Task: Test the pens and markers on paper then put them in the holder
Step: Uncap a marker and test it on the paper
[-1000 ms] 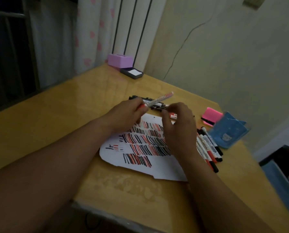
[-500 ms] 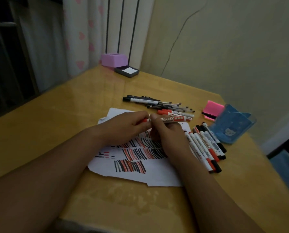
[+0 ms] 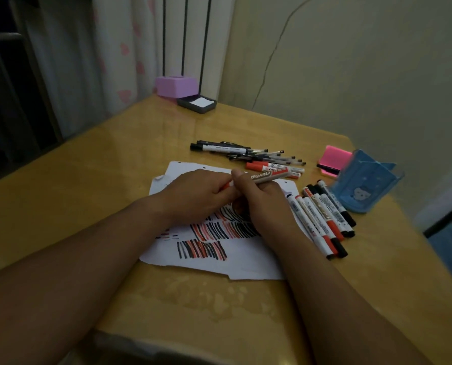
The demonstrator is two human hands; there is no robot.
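Both hands are on one marker (image 3: 268, 176), and I hold it just above the paper (image 3: 193, 260). My left hand (image 3: 199, 197) has its fingers (image 3: 219, 192) curled round the red end. My right hand (image 3: 265, 200) is clenched round the barrel, with the thumb standing up against it. The marker lies nearly level, and its far end points away to the right of my fingers. I cannot tell whether the cap is on or off, because my left fingers cover that end.

The paper lies flat on the surface (image 3: 101, 196), under and nearer than my fingers, and it is striped with short red and black strokes. Just right of my right fingers a row of markers (image 3: 322, 219) lies side by side, partly on the paper's edge. Beyond that row, further right, is the blue holder (image 3: 364, 185), and I cannot see into it. Just past my fingers lie two red markers (image 3: 272, 167). Beyond them is a loose heap of pens (image 3: 245, 152). A pink pad (image 3: 334, 159) sits just beside the holder on its far left. Well beyond my fingers, at the far corner, a purple box (image 3: 176, 86) touches a dark tray (image 3: 197, 104).
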